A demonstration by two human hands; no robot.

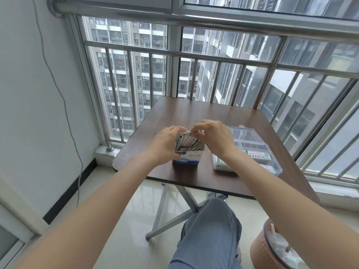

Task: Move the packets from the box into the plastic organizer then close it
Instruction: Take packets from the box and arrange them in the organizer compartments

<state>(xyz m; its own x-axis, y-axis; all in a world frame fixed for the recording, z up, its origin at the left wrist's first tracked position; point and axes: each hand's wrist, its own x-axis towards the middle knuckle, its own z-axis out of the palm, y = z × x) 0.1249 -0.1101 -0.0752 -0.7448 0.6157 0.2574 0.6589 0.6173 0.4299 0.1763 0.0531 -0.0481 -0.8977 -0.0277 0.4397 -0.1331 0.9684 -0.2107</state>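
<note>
Thin, light, slippery-looking packets (187, 143) are pinched at their top edges by the right hand (212, 137), while the box (189, 158) is gripped by the left hand (165, 144).

The scene is taken from a single head-worn wide-angle camera, aimed forward and down from above a seated person. The table (204, 115) is seen at arm's reach, mid-frame; straight lines of the railing (174, 53) are bent by the lens. No second view is given.
</note>
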